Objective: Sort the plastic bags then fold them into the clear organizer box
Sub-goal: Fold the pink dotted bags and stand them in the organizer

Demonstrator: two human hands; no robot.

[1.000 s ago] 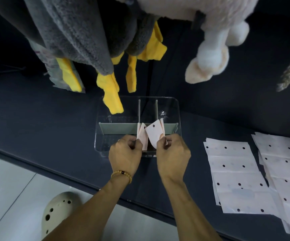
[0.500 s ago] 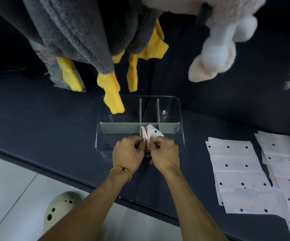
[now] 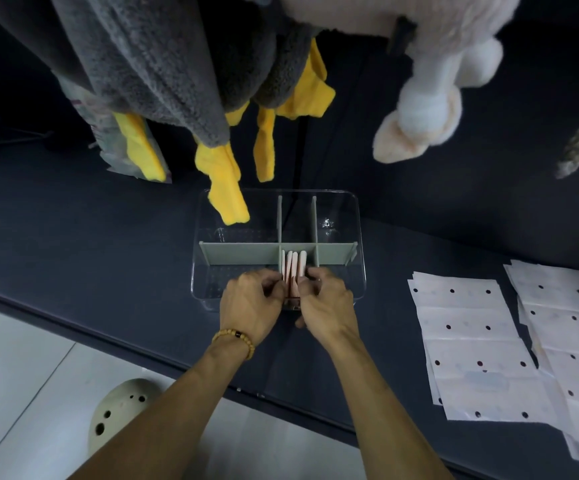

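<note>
The scene is dimly lit from above; the dark counter (image 3: 73, 237) is left murky. Straight lines are bowed toward the edges by wide-angle distortion. Focus is kept fairly sharp.

Left hand (image 3: 251, 303) and right hand (image 3: 326, 303) meet, fingers curled.

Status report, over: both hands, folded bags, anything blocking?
Left hand and right hand pinching folded bags, upright in organizer box middle front compartment. Flat bags waiting at right. Nothing blocking.
</note>
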